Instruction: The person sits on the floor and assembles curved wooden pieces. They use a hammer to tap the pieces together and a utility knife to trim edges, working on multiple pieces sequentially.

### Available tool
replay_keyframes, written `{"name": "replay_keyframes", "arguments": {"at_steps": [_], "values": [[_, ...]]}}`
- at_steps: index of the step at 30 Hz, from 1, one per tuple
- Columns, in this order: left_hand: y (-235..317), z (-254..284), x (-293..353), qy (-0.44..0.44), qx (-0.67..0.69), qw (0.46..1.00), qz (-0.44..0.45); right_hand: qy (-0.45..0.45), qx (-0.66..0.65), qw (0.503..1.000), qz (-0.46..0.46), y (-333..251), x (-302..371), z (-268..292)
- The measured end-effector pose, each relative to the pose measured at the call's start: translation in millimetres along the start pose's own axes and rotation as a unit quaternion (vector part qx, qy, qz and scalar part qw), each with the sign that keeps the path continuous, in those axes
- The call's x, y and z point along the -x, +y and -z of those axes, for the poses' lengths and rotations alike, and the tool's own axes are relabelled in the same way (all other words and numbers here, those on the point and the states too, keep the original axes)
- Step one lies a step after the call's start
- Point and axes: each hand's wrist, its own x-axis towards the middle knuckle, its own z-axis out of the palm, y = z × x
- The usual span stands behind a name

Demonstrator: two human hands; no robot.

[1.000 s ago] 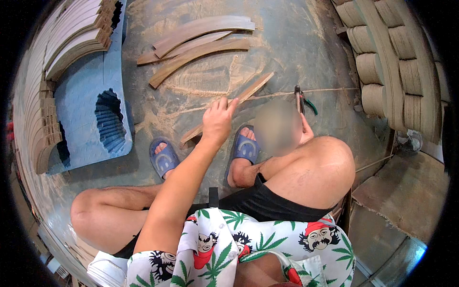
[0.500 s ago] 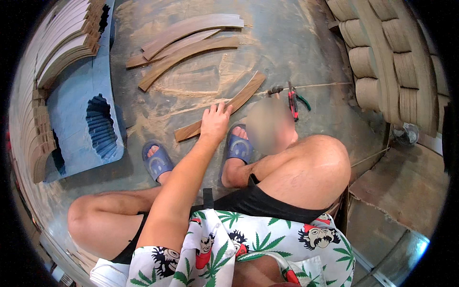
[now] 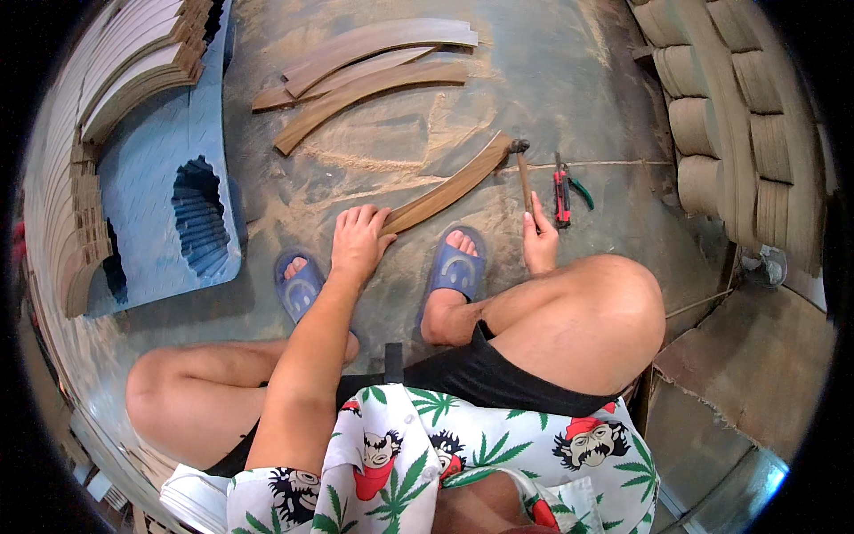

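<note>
In the head view, the left hand (image 3: 356,242) has its fingers and thumb closed on the near left end of a curved wooden strip (image 3: 454,189), which slants away to the right above the floor (image 3: 543,89). The right hand (image 3: 540,240) is wrapped around the lower handle of a hammer (image 3: 525,173), whose dark head sits at the strip's far end; whether they touch I cannot tell. Just right of the hammer lies a red and black tool (image 3: 561,198), with a green handle (image 3: 582,192) beside it. Further out, three curved wooden pieces (image 3: 374,86) lie close together, partly overlapping. To the left, stacked curved boards (image 3: 147,93) rest on a blue platform (image 3: 142,173); to the right stand tan bundles (image 3: 698,125)
</note>
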Motion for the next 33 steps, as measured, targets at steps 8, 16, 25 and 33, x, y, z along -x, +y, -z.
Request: {"name": "replay_keyframes", "arguments": {"at_steps": [8,16,25,33], "values": [[-7.7,10.5,6.7,0.025,0.014,1.0,0.007,-0.022,0.015,1.0,0.008,15.0,-0.1,5.0],[-30.7,18.6,23.8,0.015,0.006,0.999,0.032,-0.044,-0.028,0.999,-0.006,15.3,2.6,5.3],[-24.5,14.3,8.7,0.014,0.035,0.999,-0.017,-0.111,-0.06,0.991,0.034,32.5,50.9,-1.6],[1.8,24.6,-22.9,-0.024,0.021,0.999,-0.032,-0.171,-0.016,0.978,0.117,-6.5,73.8,-7.1]]}}
